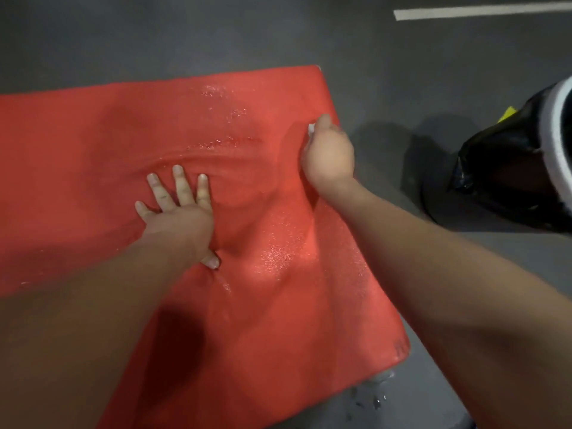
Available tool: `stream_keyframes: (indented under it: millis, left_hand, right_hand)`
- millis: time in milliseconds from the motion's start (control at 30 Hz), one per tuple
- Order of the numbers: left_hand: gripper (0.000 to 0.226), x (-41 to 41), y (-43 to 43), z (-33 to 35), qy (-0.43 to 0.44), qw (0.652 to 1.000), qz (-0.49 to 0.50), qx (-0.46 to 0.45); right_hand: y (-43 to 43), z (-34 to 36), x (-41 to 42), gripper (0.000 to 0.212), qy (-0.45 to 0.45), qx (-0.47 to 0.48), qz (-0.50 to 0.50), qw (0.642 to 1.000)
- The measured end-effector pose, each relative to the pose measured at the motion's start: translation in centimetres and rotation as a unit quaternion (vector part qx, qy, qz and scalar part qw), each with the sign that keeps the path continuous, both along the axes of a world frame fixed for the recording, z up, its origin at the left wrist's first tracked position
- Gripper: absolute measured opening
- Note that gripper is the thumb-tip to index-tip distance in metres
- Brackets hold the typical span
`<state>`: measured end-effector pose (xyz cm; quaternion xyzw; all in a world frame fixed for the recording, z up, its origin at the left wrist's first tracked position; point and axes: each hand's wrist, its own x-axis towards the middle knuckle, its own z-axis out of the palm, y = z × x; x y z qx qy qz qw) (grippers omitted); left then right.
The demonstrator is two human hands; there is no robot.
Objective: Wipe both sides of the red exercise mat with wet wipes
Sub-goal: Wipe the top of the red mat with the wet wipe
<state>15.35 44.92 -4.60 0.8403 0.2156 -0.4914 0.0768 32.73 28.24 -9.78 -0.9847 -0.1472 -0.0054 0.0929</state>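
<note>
Red foam exercise mat (77,181) flat on dark grey floor (216,32), centre to 9 o'clock. Wrinkles under left hand (179,212), fingers spread, pressing: probably soft, light, wet-slick. Right hand (329,153), 1 o'clock, fingers curled round white wet wipe (311,129). Likely best gripped at an edge.

**Mostly Hidden: the Wipe, the Mat's Edges, the Bag**

The wet wipe (310,129) is almost wholly covered by the right hand (329,153), whose fingers curl out of sight over it; only a white sliver shows. The red exercise mat (93,150) runs off the left and bottom edges, and the left forearm (93,305) covers part of it. The black bin bag (501,168) is cut by the right edge. A yellow scrap (507,114) beside it is too small to identify.
</note>
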Motion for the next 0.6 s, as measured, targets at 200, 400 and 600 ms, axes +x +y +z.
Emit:
stream_keyframes:
  millis: [200, 400, 600]
  left_hand:
    - [0.159, -0.1, 0.1, -0.6, -0.005, 1.0, -0.002, -0.002]
    - [0.161, -0.2, 0.3, -0.9, -0.018, 1.0, 0.001, -0.007]
    - [0.161, -0.6, 0.8, -1.2, -0.037, 0.999, 0.001, -0.02]
  right_hand:
    - [0.1, 0.0, -2.1, 0.026, 0.007, 0.003, 0.284, 0.959]
    - [-0.5, -0.2, 2.0, 0.024, -0.009, -0.013, -0.073, 0.997]
    - [1.5, 0.6, 0.2, 0.026, 0.016, -0.057, 0.306, 0.95]
